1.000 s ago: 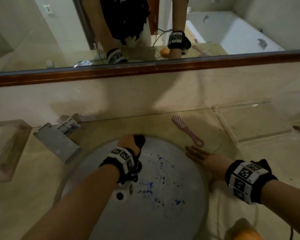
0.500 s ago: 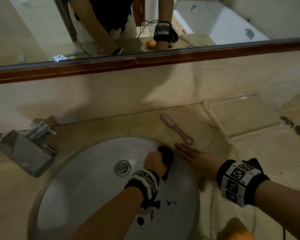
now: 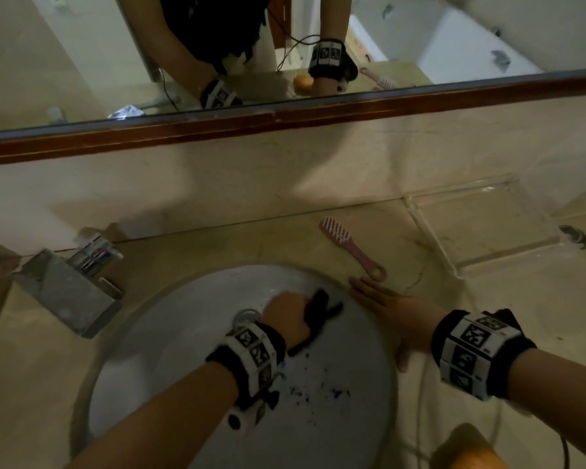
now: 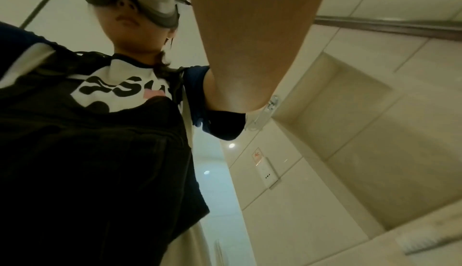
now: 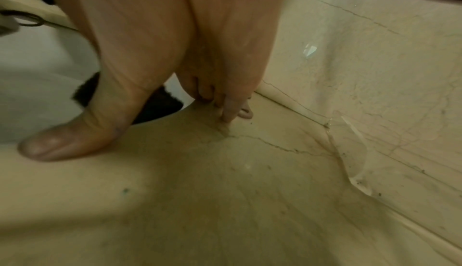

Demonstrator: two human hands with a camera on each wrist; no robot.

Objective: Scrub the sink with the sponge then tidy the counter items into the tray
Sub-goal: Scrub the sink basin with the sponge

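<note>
Beige counter (image 3: 285, 245), clear tray (image 3: 430, 228) bare; sink (image 3: 183, 333) with blue specks, left hand (image 3: 286, 318) gripping sponge (image 3: 320, 308), right hand (image 3: 391, 308) flat.

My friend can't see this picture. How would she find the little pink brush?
Start at the big round white sink in the counter. Look just past its far right rim, where the right hand lies flat. The pink brush lies beyond the fingertips, left of the clear tray. It is the only pink thing there, with bristles at one end and a ring at the other.
</note>
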